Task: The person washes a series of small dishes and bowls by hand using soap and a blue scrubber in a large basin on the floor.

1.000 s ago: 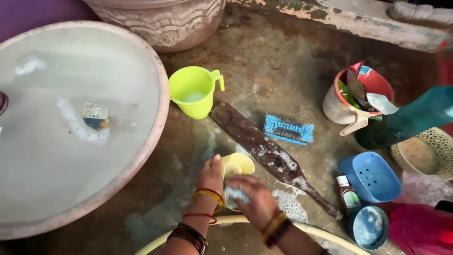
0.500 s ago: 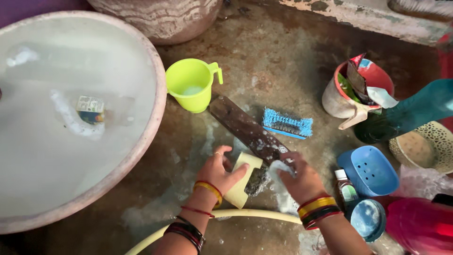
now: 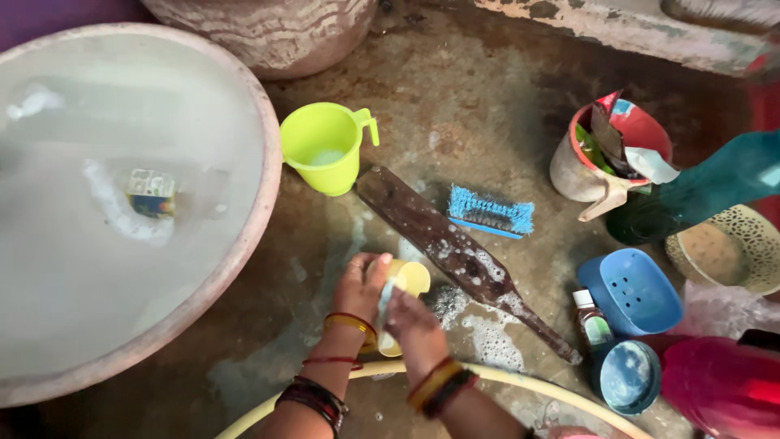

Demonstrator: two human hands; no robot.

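My left hand [image 3: 356,291] grips a pale yellow plastic cup [image 3: 406,280], tilted low over the wet floor. My right hand [image 3: 409,321] presses a small pale blue scrub pad [image 3: 385,299] against the cup's side. Both wrists wear bangles. A long dark wooden paddle [image 3: 455,252], flecked with soap foam, lies diagonally just right of the cup.
A wide basin of grey water [image 3: 122,203] fills the left. Nearby stand a lime green mug [image 3: 321,148], a blue scrub brush [image 3: 490,213], a blue soap dish [image 3: 632,291], a small bottle [image 3: 591,323], a red-rimmed cup of wrappers [image 3: 609,154] and a cream hose [image 3: 487,375].
My right hand moved left from the paddle back onto the cup with the pad. The cup turned from lying flat to being held tilted with its mouth showing.
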